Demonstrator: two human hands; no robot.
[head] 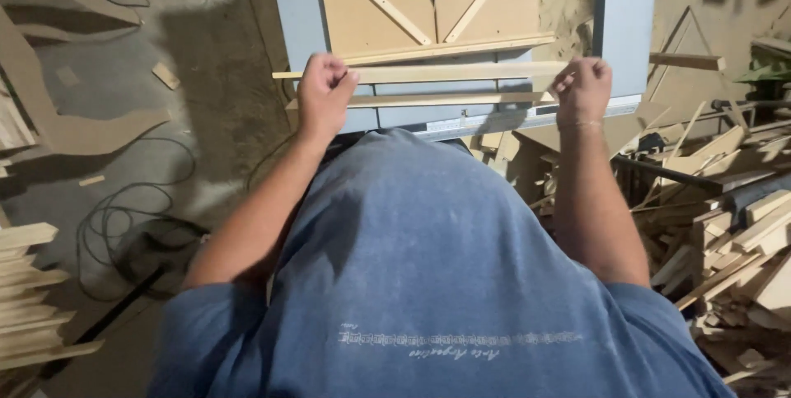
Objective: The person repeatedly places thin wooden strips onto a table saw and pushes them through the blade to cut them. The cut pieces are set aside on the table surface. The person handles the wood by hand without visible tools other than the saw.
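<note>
Here the person stands over a grey-blue metal worktop (298,11) with both arms stretched forward, and each hand is curled shut around one end of a long, thin, pale wooden strip (449,72): the left hand (325,93) grips the strip near its left end, the right hand (582,89) near its right end, so the strip lies level across the front of the worktop, held just above or on its edge (which of the two cannot be told from this angle). A second, similar pale strip (437,100) lies just nearer the person, parallel to the first, and a third strip (461,48) sits a little farther back against a flat tan fibreboard panel (371,2) that carries thin diagonal battens meeting in a V. By the look of it the step in hand is the placing or aligning of the held strip against the panel, and any further move would call for an even grip at both ends, so that the slim strip stays straight and parallel to its neighbours. A metal ruler edge (494,124) runs along the front lip of the worktop. Around it the room is a rough workshop: a dusty concrete floor (206,77), a black cable (124,225) coiled on the left, stacked pale slats (29,299) at the lower left, and a big heap of wooden offcuts (725,225) on the right.
</note>
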